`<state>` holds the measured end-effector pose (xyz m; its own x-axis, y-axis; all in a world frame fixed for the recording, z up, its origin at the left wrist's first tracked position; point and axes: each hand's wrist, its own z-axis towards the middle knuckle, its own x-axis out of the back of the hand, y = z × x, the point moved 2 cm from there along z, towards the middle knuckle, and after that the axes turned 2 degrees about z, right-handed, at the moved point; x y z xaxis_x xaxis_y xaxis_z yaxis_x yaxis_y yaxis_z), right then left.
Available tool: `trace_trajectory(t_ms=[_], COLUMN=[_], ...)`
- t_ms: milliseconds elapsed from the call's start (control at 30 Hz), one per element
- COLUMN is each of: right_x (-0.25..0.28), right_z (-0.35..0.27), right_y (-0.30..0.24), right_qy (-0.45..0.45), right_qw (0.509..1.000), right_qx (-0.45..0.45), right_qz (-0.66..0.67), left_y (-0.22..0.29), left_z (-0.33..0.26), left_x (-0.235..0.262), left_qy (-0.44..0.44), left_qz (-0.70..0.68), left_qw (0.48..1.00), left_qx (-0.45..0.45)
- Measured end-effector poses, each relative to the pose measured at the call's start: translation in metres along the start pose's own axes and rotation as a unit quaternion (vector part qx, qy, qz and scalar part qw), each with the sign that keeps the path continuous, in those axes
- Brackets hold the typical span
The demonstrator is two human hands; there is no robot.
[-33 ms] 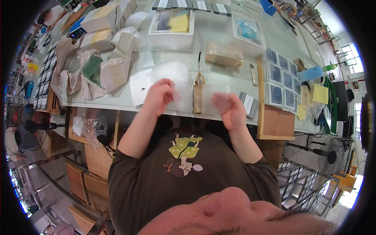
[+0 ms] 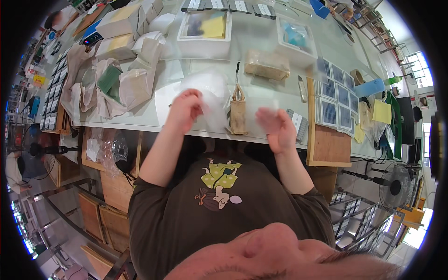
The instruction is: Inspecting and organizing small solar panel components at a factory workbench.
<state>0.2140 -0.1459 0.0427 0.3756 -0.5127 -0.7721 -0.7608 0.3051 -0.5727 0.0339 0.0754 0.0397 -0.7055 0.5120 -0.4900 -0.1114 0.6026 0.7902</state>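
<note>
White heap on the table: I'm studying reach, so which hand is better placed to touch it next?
Left, probably: the left hand is beside the white heap; the right hand is farther off.

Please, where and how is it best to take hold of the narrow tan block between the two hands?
Probably grip the tan block across its long sides, near the middle, from above with the right hand. It is narrow, its near end lies by the table's front edge, and a looped tool sits at its far end, so both ends seem less handy.
</note>
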Motion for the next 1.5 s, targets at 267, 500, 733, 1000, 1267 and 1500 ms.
trace_trajectory(t_ms=[267,500,733,1000,1267,1500], right_x=[-0.003,-0.018,0.023,0.022,0.018,0.019], right_z=[0.015,0.021,0.022,0.013,0.005,0.003], right_y=[0.003,0.016,0.030,0.034,0.037,0.039], right_qy=[0.002,0.089,0.079,0.073,0.079,0.069], right_qw=[0.998,0.975,0.880,0.823,0.793,0.793], right_qx=[-0.054,-0.055,0.091,0.138,0.173,0.185], right_qz=[-0.036,-0.198,-0.460,-0.547,-0.578,-0.576], left_y=[-0.022,-0.057,-0.060,-0.056,-0.053,-0.054], left_z=[0.000,0.007,0.012,0.009,0.009,0.007], left_x=[-0.024,-0.035,-0.033,-0.034,-0.036,-0.035], left_qy=[-0.020,-0.099,-0.019,-0.002,-0.003,-0.004], left_qz=[0.334,0.272,0.532,0.561,0.566,0.564], left_qw=[0.929,0.957,0.843,0.824,0.820,0.822], left_qx=[-0.162,0.031,-0.075,-0.085,-0.088,-0.080])
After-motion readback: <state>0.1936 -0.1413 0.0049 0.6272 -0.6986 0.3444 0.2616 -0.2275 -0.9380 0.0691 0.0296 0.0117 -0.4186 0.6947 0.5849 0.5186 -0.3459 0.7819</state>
